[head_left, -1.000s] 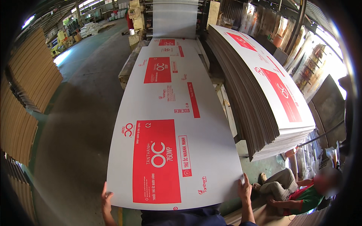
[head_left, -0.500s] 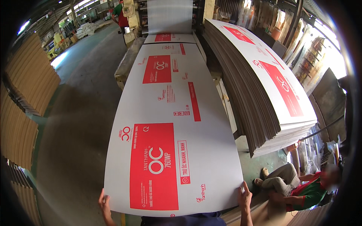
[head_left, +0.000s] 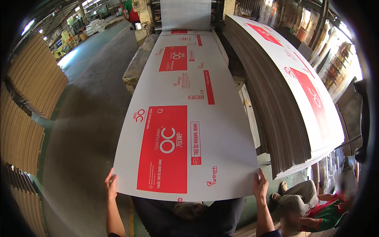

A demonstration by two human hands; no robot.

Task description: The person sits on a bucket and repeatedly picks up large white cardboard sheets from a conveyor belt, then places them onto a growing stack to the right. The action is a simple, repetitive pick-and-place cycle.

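A long white cardboard sheet (head_left: 225,134) with red printed panels stretches from in front of me toward a roller machine (head_left: 185,15). At its near left corner my left hand (head_left: 111,184) is closed on the edge. My right hand (head_left: 260,185) grips the near right corner the same way, thumb on the upper side. The fingers under the sheet are partly hidden. The near edge hangs over my dark trousers, and the sheet bows slightly along its length. Its far end lies close to the machine's front, where another red-printed piece shows.
Right of the sheet stands a tall stack of similar printed sheets (head_left: 272,106). A seated person (head_left: 319,209) in green and red is at the lower right. Brown cardboard piles (head_left: 23,134) line the left, beyond the grey floor (head_left: 87,130). Another person (head_left: 130,12) stands by the machine.
Both hands and the sheet have moved away from me, toward the machine. More of my trousers and forearms shows. The view has shifted slightly; both hands still hold the corners.
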